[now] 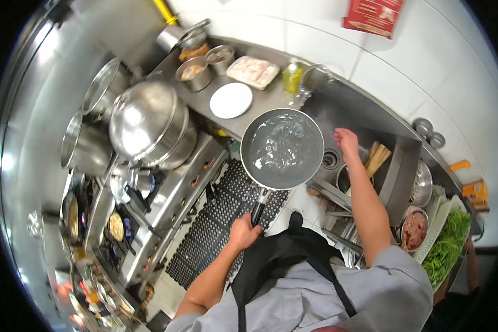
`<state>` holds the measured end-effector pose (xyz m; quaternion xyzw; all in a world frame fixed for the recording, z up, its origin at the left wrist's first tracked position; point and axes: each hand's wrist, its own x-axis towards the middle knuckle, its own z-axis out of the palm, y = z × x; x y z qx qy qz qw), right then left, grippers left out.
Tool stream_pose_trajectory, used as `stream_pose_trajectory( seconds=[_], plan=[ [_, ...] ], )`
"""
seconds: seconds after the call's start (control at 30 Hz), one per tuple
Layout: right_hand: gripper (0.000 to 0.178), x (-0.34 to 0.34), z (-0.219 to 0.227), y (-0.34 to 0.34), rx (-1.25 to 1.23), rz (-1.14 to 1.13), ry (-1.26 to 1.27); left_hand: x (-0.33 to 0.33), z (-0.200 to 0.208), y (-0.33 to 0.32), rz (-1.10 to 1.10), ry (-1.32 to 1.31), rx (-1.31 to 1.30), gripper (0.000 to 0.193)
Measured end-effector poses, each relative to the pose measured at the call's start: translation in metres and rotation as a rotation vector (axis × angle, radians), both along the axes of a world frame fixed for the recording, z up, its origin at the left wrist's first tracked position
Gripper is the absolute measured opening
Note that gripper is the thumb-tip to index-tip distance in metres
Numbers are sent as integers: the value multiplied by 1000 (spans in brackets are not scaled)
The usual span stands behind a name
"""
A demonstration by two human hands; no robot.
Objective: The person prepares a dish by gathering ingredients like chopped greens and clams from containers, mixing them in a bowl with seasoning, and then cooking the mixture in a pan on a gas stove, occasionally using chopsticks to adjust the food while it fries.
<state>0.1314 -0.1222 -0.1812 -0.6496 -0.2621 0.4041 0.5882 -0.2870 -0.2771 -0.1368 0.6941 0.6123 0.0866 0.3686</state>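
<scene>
The left hand (244, 231) is wrapped around the black handle (258, 212) of a grey frying pan (314, 166), close to the handle's end; its elbow is bent and its forearm is angled forward and inward. The pan is held level ahead of the left hand and to the left of the right hand (346, 144), with clear liquid (282, 141) spread inside. The right arm is stretched well forward, the wrist slightly bent, and the right hand is held apart from the pan, loosely clenched with its fingers drawn in, over the sink (343, 108). Wooden sticks (378, 159) are seen just right of that hand. Beyond the left hand and the pan, a white plate (231, 100) is set on the table (207, 113).
</scene>
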Motion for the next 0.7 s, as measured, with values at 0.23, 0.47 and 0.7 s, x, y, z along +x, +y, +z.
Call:
stream_pose_trajectory(
  seconds=[0.23, 0.47, 0.7],
  plan=[
    [38, 12, -100, 179, -259, 209, 362, -120, 61, -110, 281, 60, -90, 26],
    [51, 60, -24, 271, 536, -84, 791, -212, 98, -266, 825, 74, -122, 25],
    [37, -80, -37, 185, 351, -370, -656, -283, 108, -318, 1301, 150, -158, 24]
  ],
)
